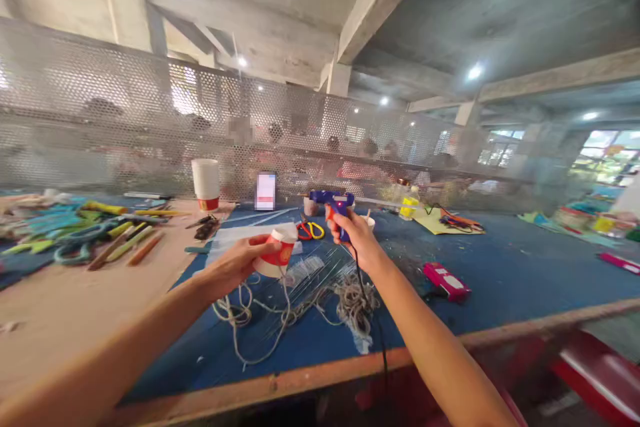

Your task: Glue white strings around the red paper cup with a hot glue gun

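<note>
My left hand [235, 267] is closed round a red and white paper cup [277, 251], held tilted above the blue table mat [500, 273]. My right hand [353, 235] grips the handle of a blue glue gun [331, 202], raised just right of the cup with its nozzle pointing left; its black cord runs down along my wrist. Beneath both hands lie loose twine [350, 303] and a bundle of thin clear sticks [313, 273].
Scissors with red and yellow handles [311, 230] lie behind the cup. A stack of white cups [206, 184] stands at the back left, near several coloured tools [100, 233]. A pink box [447, 281] lies to the right. A perforated metal screen [125, 127] backs the table; people sit beyond it.
</note>
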Tool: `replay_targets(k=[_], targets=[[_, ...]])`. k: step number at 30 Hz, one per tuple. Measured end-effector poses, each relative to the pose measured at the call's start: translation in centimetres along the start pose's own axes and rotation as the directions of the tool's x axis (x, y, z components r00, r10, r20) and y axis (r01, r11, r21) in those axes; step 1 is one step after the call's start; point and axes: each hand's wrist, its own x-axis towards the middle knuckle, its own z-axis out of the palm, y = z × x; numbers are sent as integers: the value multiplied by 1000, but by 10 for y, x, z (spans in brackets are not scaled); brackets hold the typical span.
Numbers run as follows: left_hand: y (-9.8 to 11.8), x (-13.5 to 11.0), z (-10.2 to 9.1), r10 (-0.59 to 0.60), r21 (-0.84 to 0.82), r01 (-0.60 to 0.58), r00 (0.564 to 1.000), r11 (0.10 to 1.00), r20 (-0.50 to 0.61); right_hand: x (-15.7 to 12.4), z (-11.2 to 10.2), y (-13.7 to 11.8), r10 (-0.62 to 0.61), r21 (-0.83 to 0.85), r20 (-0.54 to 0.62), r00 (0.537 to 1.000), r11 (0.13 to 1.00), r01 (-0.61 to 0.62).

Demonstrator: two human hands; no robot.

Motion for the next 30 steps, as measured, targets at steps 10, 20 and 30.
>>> replay_targets(k=[10,20,30], targets=[[-3,-4,10,121,180,-84,971,980,-208,-12,33,28,3,26,7,1000,1000,-3],[-1,-8,10,239,331,-154,943,931,-233,-24,32,20,35,-76,73,997,997,-30],[-9,1,-5,321,447,-214,930,868,-177,-25,32,27,-16,-197,71,997,980,29]])
